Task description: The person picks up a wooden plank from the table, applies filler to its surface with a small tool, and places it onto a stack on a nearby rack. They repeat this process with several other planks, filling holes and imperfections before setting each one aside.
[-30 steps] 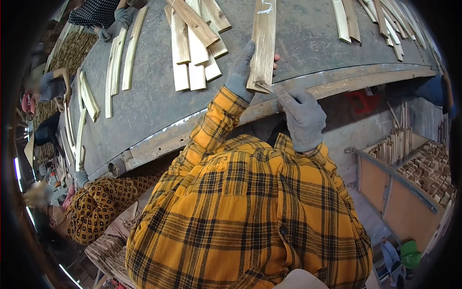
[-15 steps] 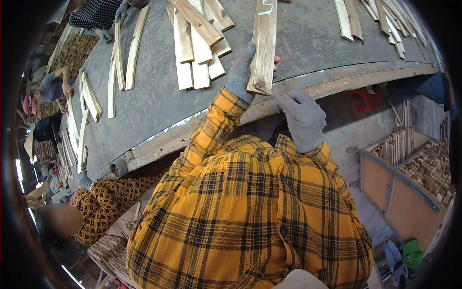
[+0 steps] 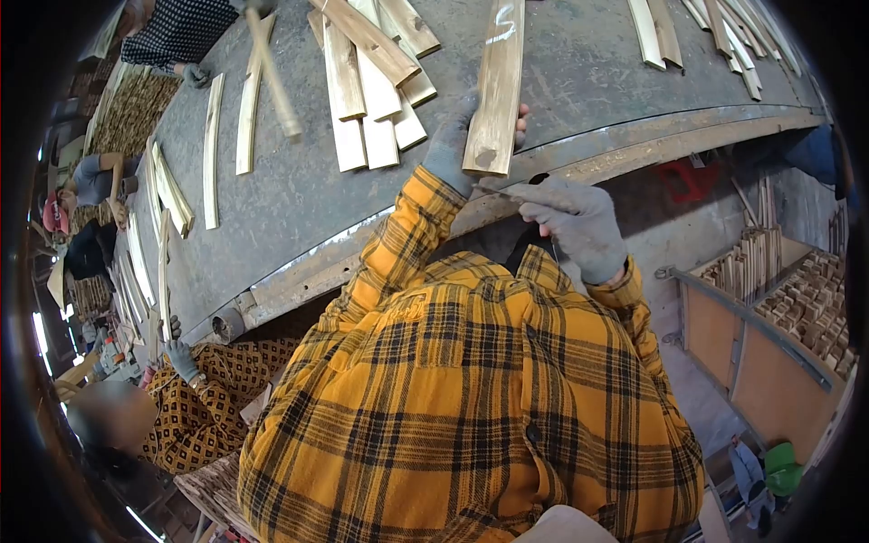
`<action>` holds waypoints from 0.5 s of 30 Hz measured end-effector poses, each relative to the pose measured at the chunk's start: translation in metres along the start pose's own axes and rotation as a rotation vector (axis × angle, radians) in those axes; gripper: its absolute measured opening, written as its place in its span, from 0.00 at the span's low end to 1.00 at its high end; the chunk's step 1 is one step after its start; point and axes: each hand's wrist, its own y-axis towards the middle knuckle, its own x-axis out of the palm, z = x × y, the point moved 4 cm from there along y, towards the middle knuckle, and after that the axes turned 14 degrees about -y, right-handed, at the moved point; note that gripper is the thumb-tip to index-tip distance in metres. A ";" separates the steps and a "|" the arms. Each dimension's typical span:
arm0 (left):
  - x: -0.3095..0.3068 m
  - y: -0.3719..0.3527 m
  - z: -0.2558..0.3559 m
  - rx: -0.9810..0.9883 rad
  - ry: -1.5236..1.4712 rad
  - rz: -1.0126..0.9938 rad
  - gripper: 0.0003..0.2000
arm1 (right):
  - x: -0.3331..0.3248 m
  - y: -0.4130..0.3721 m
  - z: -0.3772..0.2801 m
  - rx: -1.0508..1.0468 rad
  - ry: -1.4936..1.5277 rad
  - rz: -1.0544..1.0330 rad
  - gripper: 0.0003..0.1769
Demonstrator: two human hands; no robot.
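Observation:
My left hand point(image 3: 453, 145), in a grey glove with bare fingertips showing at the right edge, is wrapped round a wooden board point(image 3: 496, 100) with a white mark near its top. A dark knot patch shows at the board's near end. My right hand point(image 3: 579, 222), also gloved, is closed on a thin dark tool point(image 3: 496, 188), whose tip lies just below the board's near end, apart from it. To the left of the board, a fanned pile of wooden strips point(image 3: 380, 140) lies on the grey metal table point(image 3: 299, 204).
A co-worker in a patterned shirt point(image 3: 213, 389) holds a strip at the lower left. Other people work at the upper left. More strips point(image 3: 644, 36) lie at the upper right. A crate of wood pieces point(image 3: 756, 335) stands right, near a red object point(image 3: 685, 179).
My right hand has moved slightly right and down, and the tool tip has come away from the board's end. At the upper left, a co-worker's strip has swung right; the lower-left co-worker's hand has risen.

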 end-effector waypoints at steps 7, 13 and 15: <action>-0.013 -0.011 -0.003 0.042 -0.053 0.269 0.24 | -0.016 -0.012 -0.008 0.326 0.077 0.321 0.14; 0.002 -0.004 -0.009 -0.088 0.008 -0.044 0.34 | 0.003 -0.013 -0.004 0.190 -0.140 0.333 0.13; 0.005 -0.002 -0.012 -0.082 0.022 -0.036 0.34 | 0.007 -0.015 -0.007 0.077 -0.345 0.310 0.13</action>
